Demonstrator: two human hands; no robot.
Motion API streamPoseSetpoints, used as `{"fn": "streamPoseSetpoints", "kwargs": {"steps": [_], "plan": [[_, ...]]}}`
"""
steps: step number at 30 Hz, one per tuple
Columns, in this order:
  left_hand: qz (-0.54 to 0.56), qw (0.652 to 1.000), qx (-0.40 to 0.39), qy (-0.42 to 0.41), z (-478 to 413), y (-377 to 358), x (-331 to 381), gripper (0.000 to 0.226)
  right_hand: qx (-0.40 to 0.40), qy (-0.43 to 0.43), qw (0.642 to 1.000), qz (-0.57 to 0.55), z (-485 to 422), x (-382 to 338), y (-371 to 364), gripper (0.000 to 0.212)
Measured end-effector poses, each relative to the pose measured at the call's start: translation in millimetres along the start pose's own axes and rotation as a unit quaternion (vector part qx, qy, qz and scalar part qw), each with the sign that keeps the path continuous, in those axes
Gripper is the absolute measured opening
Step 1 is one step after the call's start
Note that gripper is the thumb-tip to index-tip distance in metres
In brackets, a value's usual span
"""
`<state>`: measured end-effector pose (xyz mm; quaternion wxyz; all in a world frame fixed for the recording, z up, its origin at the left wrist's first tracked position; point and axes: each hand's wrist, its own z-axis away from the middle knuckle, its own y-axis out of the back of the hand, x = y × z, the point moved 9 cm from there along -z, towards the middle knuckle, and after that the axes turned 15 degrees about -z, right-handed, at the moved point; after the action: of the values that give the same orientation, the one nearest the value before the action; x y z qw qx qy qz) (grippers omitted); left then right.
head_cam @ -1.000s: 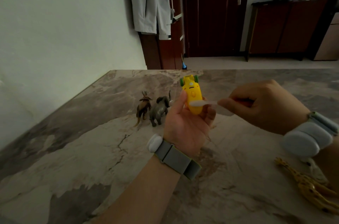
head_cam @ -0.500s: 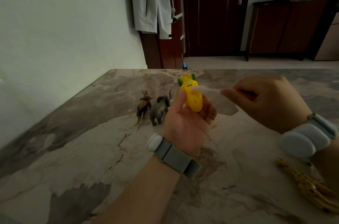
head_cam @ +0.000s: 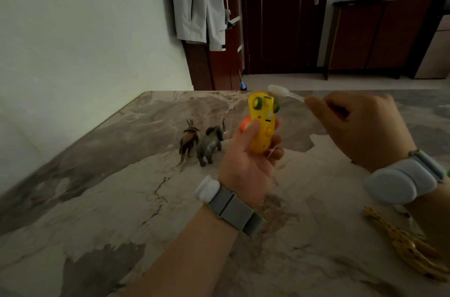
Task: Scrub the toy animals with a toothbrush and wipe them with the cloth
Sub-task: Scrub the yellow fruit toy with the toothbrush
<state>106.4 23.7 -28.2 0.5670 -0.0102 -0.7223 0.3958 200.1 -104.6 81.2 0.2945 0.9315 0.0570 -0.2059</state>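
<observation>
Scrub step: my left hand (head_cam: 246,167) grips 1 yellow plastic wheeled toy (head_cam: 261,128); right hand (head_cam: 360,128) pinches white plastic toothbrush (head_cam: 283,92), head just beside the toy's top. Next I'd press bristles on.

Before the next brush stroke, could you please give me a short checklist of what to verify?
1. Left hand grips the yellow toy: ok.
2. Right hand holds the toothbrush: ok.
3. Brush head in contact with the toy: cannot tell; it sits right by the toy's top end.
4. Elephant and horned brown animal stand upright on the table, apart from both hands: ok.
5. Giraffe waits within reach, lying near the right forearm: ok.
6. Cloth ready for wiping: not ok; none is in view.
</observation>
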Motion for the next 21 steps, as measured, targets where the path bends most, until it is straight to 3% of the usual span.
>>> {"fn": "streamPoseSetpoints", "kwargs": {"steps": [2, 5, 9, 12, 17, 21], "plan": [[-0.09, 0.993, 0.044, -0.056, -2.6, 8.3, 7.6, 0.064, -0.019, 0.013, 1.0, -0.021, 1.2, -5.4, -5.0, 0.049], [-0.246, 0.956, 0.099, -0.125, -1.1, 19.1, 17.4, 0.067, -0.034, 0.002, 0.999, -0.003, 1.8, -3.3, -10.4, 0.054], [-0.382, 0.9, 0.146, -0.15, 3.3, 28.1, 22.9, 0.061, -0.008, -0.059, 0.998, 0.025, 1.5, 11.1, 0.4, 0.056], [-0.431, 0.875, 0.157, -0.156, 6.5, 25.7, 29.6, 0.042, 0.001, -0.039, 0.999, 0.0, 0.2, 3.1, 4.1, 0.052], [-0.497, 0.827, 0.178, -0.193, 16.6, 17.1, 38.9, 0.035, -0.044, 0.012, 0.999, -0.02, 1.7, -22.3, -11.3, 0.044], [-0.509, 0.812, 0.187, -0.215, 18.8, 16.6, 39.2, 0.033, -0.064, 0.014, 0.998, -0.021, 5.3, -24.2, -21.5, 0.046]]}}
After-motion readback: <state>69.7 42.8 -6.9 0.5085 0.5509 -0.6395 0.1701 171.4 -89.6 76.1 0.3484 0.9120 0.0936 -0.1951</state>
